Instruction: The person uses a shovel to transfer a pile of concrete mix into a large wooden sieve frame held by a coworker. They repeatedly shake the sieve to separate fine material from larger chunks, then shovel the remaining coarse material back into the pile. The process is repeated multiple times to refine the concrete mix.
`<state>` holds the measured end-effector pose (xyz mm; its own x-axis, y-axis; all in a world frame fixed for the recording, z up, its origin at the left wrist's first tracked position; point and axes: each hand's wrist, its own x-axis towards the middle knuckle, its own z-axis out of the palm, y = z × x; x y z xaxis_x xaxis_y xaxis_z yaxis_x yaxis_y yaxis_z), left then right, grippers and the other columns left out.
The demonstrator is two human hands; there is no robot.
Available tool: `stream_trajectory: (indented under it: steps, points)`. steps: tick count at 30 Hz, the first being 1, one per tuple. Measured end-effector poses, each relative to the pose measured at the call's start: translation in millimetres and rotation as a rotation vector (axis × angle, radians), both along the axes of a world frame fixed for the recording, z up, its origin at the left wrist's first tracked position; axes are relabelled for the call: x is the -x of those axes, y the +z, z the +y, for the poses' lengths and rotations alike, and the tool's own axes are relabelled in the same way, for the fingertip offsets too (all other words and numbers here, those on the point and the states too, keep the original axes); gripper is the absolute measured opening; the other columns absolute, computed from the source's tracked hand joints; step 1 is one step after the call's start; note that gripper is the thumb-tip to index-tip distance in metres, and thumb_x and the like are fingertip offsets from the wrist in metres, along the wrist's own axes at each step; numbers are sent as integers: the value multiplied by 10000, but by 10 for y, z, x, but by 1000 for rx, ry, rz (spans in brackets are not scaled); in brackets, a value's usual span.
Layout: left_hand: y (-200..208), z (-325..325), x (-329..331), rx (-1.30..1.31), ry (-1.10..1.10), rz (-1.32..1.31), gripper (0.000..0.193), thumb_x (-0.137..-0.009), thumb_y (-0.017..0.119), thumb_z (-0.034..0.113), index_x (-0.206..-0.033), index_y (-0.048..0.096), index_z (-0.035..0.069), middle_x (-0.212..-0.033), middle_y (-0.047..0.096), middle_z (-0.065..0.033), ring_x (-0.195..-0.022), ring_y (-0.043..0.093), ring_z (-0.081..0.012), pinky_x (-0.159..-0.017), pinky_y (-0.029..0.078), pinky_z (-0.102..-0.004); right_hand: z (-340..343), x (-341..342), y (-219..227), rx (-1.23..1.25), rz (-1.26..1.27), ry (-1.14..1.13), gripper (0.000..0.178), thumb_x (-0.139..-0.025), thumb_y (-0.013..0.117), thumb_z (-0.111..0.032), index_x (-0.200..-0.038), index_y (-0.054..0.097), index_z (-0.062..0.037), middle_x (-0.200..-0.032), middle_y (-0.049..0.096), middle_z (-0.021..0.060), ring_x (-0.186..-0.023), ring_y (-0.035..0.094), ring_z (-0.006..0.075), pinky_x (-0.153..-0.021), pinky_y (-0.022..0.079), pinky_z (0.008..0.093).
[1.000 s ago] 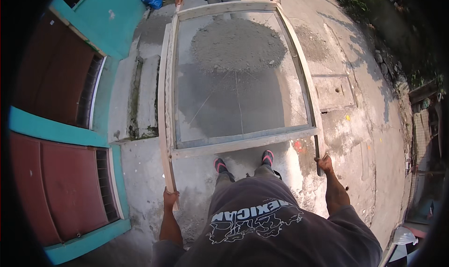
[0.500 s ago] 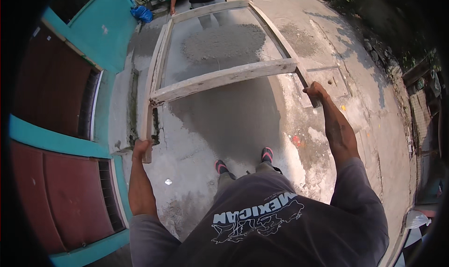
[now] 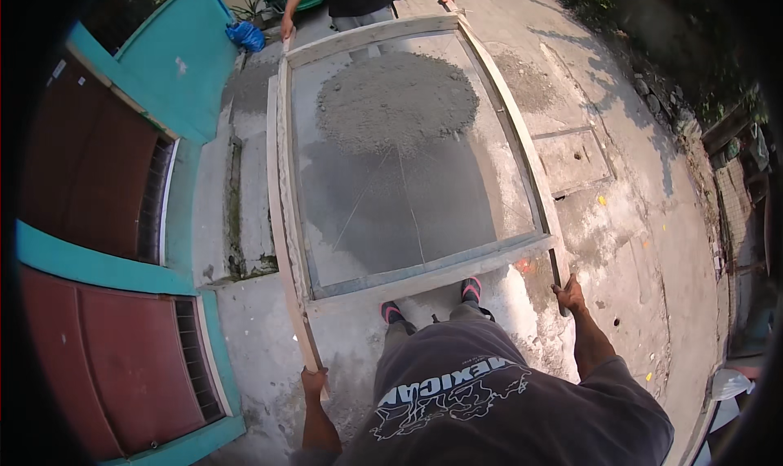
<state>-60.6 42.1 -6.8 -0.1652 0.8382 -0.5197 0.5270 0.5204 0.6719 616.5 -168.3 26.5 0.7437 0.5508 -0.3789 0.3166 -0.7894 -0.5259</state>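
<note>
A large rectangular wooden sieve frame with fine mesh stretched across it is held up in front of me by long side handles. My left hand is closed round the near end of the left handle. On the right, my right hand grips the other handle's end. Inside the frame shows a lumpy grey heap of sand, toward the far end. A smooth dark patch of sand appears through the mesh nearer me. At the far end, a co-worker's hands hold the opposite handles.
A turquoise and dark red wall with barred openings runs along the left. A blue plastic bag lies at the far left. Right of the frame, a square cover is set in the concrete. My shoes stand just below the near crossbar.
The sieve frame has come toward me, its near crossbar now close above my shoes. Both my hands have drawn back with the handles. The co-worker's hands have also shifted.
</note>
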Motion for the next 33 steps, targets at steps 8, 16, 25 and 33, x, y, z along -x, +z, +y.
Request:
stream_trajectory:
  steps: [8, 16, 25, 33]
  points:
    - [200, 993, -318, 47, -84, 39, 207, -586, 592, 82, -736, 544, -52, -588, 550, -90, -493, 538, -175, -467, 429, -291, 967, -384, 140, 170, -29, 98, 554, -635, 642, -278, -956, 385, 95, -906, 518, 291, -876, 523, 356, -751, 417, 364]
    - [2090, 2897, -908, -155, -288, 182, 277, -592, 613, 160, -698, 543, -87, -596, 550, -136, -490, 541, -212, -445, 427, -333, 2772, -1006, 1777, 84, -221, 248, 361, -614, 624, -295, -665, 568, 58, -600, 555, 143, -557, 543, 205, -505, 423, 331]
    - [238, 693, -255, -108, -103, 15, 234, -590, 629, 87, -756, 529, -46, -596, 552, -93, -525, 543, -169, -479, 429, -289, 760, -189, 221, 177, -56, 72, 540, -674, 622, -273, -951, 343, 97, -793, 544, 274, -824, 533, 376, -715, 420, 378]
    - [-453, 21, 199, -24, -46, 92, 204, -553, 643, 71, -710, 547, -14, -634, 566, -86, -575, 548, -180, -524, 431, -321, 67, -136, -298, 1, -26, 28, 498, -664, 636, -241, -933, 360, 75, -844, 537, 245, -840, 538, 317, -712, 419, 343]
